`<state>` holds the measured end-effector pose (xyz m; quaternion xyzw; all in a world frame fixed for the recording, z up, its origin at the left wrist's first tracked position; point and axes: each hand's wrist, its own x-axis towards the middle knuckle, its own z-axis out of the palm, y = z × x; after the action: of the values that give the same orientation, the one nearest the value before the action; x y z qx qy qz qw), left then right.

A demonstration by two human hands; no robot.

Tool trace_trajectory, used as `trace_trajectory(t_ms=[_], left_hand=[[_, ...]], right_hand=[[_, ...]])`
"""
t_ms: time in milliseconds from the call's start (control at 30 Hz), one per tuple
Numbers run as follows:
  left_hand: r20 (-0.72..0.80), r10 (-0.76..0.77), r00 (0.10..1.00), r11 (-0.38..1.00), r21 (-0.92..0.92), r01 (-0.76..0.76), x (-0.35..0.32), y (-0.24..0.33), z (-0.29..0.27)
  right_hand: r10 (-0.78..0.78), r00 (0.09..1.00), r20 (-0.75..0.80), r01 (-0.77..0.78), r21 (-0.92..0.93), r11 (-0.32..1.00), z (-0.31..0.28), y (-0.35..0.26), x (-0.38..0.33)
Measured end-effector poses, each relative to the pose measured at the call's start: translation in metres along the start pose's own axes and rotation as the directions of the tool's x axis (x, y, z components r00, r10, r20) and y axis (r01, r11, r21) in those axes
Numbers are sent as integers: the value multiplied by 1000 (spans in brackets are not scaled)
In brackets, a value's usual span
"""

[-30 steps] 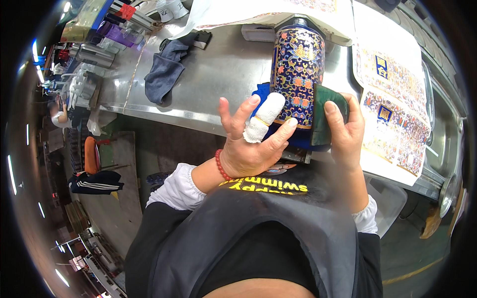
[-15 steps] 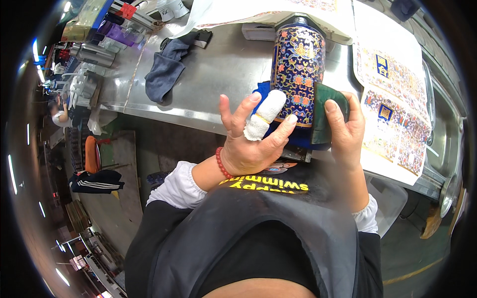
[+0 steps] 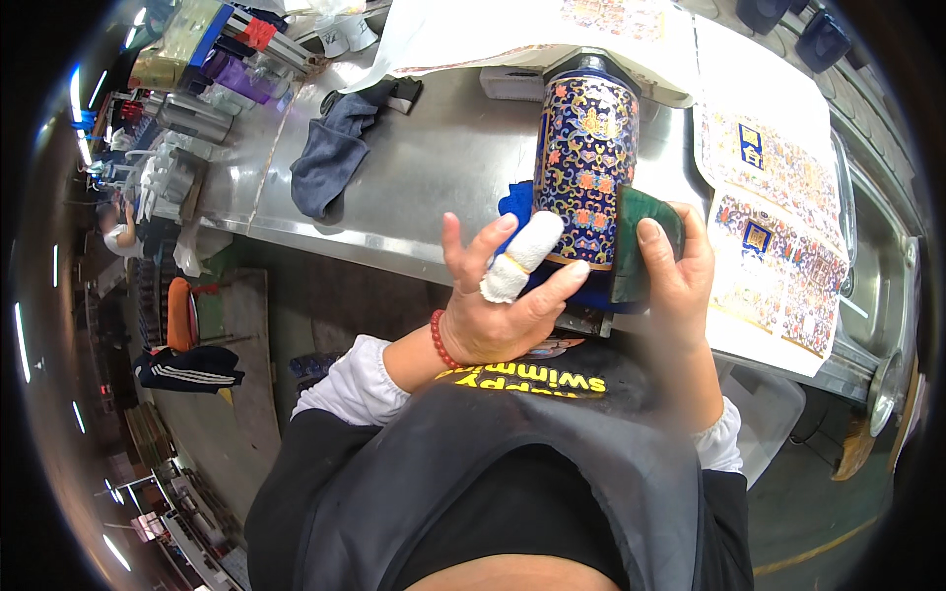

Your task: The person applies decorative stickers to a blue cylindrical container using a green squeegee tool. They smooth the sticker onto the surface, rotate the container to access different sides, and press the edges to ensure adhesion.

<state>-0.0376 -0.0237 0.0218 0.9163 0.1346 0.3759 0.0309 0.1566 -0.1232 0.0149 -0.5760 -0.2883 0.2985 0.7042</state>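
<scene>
Right hand (image 3: 685,281) holding green scraper (image 3: 634,241) along right side of patterned bottle (image 3: 586,163), near front edge of bench (image 3: 434,167).
Right fingers clamped on scraper; left hand (image 3: 498,320) fingers spread apart by bottle's base, contact unclear. Printed sheets (image 3: 774,271) to the right.

Passage runs over bare table (image 3: 434,148) (cloth (image 3: 332,163) farther left); vase (image 3: 588,148) blocks rightward.
</scene>
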Motion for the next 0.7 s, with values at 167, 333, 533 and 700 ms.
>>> trace_trajectory(t_ms=[167, 333, 533, 700], left_hand=[[25, 107, 994, 990, 94, -109, 3, -6, -3], [29, 41, 999, 999, 28, -42, 3, -1, -1], [149, -161, 976, 974, -132, 181, 11, -12, -8], [172, -178, 969, 969, -141, 203, 21, -21, 3]], right_hand=[[9, 1000, 9, -9, -2, 1000, 0, -1, -1], [-111, 994, 9, 111, -169, 979, -1, -16, 10], [-409, 545, 732, 836, -432, 340, -1, -73, 27], [-255, 851, 459, 467, -441, 766, 24, -102, 74]])
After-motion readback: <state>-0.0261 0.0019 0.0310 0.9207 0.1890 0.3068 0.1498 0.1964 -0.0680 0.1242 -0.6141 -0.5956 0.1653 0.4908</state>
